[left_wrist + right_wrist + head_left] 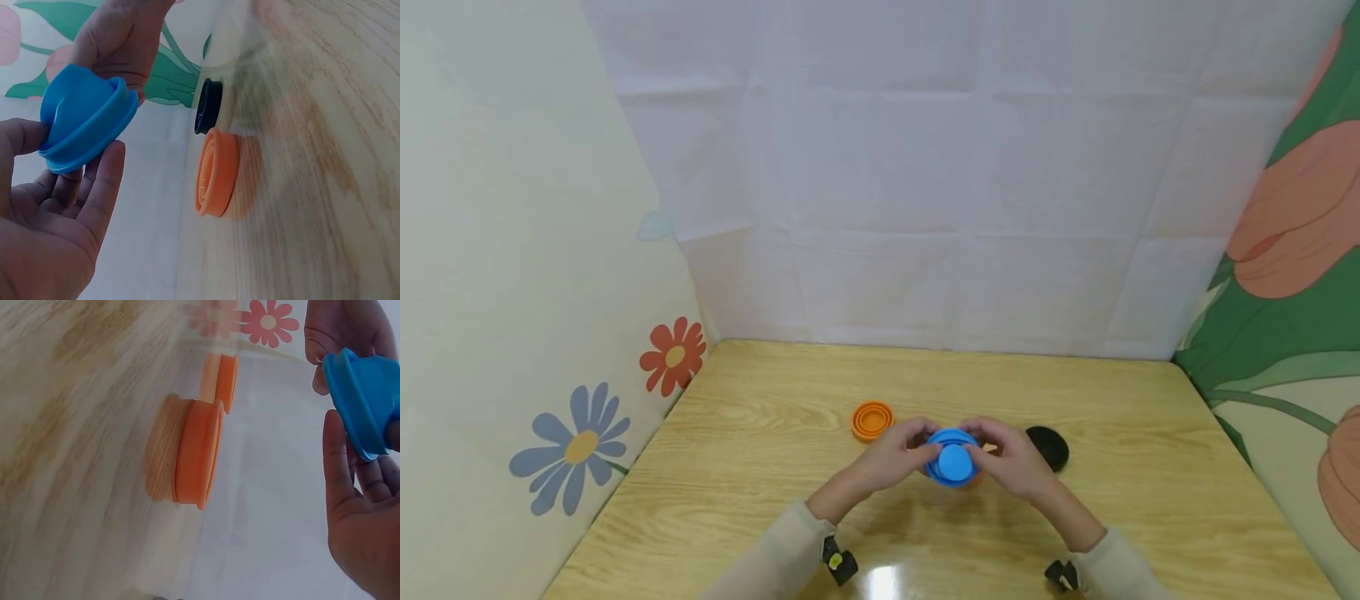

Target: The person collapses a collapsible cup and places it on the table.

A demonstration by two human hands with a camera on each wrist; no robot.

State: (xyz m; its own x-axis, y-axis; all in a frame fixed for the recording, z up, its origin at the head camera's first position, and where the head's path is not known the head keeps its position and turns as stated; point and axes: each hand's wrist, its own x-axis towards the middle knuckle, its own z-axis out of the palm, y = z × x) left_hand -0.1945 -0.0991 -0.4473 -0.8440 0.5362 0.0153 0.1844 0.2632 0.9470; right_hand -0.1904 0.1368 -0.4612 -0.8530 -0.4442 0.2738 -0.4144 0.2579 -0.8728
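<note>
Both hands hold a blue collapsible silicone cup (955, 463) above the table, its round base facing up toward the head camera. My left hand (891, 457) pinches the cup's left side, thumb on the base side and fingers under the rim. Opposite it, my right hand (1018, 467) grips the right side in the same way. In the left wrist view the cup (84, 119) is tilted, its wall bulging unevenly out of the rim. Directly below, mostly hidden by cup and hands in the head view, lies an orange collapsed cup (197, 453).
A second orange collapsed cup (872, 421), with concentric rings, lies left of the hands. A round black piece (1048, 448) lies just beyond the right hand. The wooden table (760, 400) meets a white cloth (880, 275) behind and flower-printed cloths on both sides.
</note>
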